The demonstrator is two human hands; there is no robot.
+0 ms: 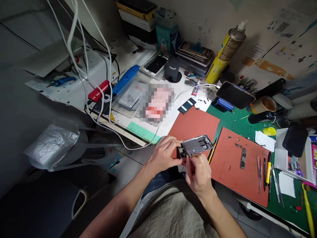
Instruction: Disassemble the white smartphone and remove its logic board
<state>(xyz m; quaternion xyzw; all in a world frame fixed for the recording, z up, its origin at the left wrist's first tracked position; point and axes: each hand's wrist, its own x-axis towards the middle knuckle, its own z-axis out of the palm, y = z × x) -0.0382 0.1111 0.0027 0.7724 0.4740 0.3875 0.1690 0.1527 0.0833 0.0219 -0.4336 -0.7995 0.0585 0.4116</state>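
An opened phone housing (pixel 198 144) with a bare metal interior is held up at the front edge of the left red-brown mat (pixel 195 120). My left hand (pixel 165 153) grips its left end, fingers on top and thumb below. At the lower edge of the housing, my right hand (pixel 198 170) is closed, its fingertips against the frame; whether it pinches some small part cannot be made out. A gold pen-like tool (pixel 213 150) lies just right of the housing. On the right red-brown mat (pixel 230 145) rests an L-shaped circuit board (pixel 243 158).
Tweezers (pixel 259 173) and a yellow-black tool (pixel 268 170) lie right of the board. A phone (pixel 235 95) leans on a blue stand behind. A yellow spray can (pixel 225 53) stands at the back. White cables (pixel 85 62) hang at left. A white tray (pixel 282 148) sits far right.
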